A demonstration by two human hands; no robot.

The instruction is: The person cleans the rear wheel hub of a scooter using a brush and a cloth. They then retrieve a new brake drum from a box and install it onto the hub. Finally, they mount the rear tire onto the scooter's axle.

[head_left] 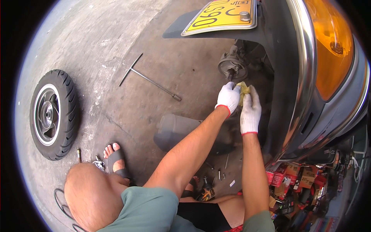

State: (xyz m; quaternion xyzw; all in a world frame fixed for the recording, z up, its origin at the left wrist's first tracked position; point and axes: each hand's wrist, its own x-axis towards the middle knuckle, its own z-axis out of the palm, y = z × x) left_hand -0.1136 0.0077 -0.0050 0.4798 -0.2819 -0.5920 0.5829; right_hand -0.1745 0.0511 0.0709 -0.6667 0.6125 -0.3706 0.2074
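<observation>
Both my hands wear white gloves with red cuffs and are raised beside the rear of a scooter. A crumpled yellow cloth-like piece is pinched by my right hand. My left hand is closed right beside it, touching the yellow piece's edge. Its fingertips meet the end of a dark axle, and what they grip is hidden. The axle sticks out of a round metal brake hub under the rear fender.
A wheel with its tyre lies on the concrete at left. Nearer are a T-handle wrench, a translucent grey container, a cordless power tool and several sockets. Boxes and parts crowd the lower right. A yellow plate overhangs the hub.
</observation>
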